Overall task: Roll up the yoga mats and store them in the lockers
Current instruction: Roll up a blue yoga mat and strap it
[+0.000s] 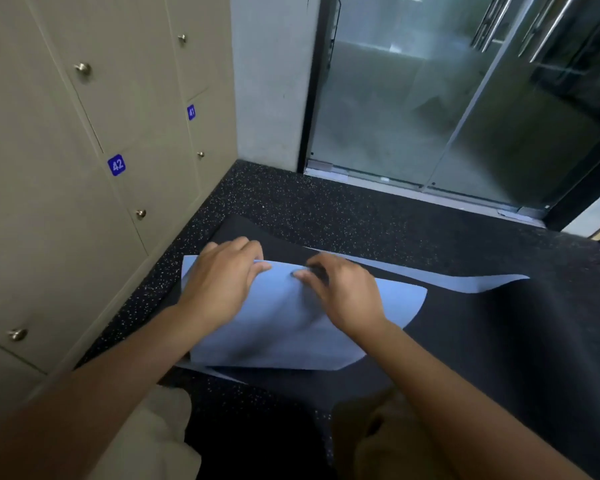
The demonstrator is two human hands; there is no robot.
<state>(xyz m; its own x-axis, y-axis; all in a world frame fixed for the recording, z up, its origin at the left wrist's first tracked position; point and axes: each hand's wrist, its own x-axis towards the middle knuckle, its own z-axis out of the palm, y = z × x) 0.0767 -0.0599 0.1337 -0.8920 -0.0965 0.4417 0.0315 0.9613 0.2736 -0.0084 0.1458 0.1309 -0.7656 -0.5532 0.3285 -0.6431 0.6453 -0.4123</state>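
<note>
A yoga mat (284,327), light blue on one side and black on the other, lies on the speckled black floor beside the lockers. Its near end is folded over so the blue side faces up. My left hand (226,275) holds the folded edge at the left, fingers curled over it. My right hand (340,285) grips the same edge a little to the right, fingertips tucked under the fold. The black side of the mat (499,334) stretches away to the right, with a blue strip showing along its far edge.
Beige lockers (84,188) with metal knobs line the left wall; blue tags read 42 (116,164) and 41 (191,112). All doors in view are closed. A glass door (447,109) in a black frame stands ahead. My knees are at the bottom.
</note>
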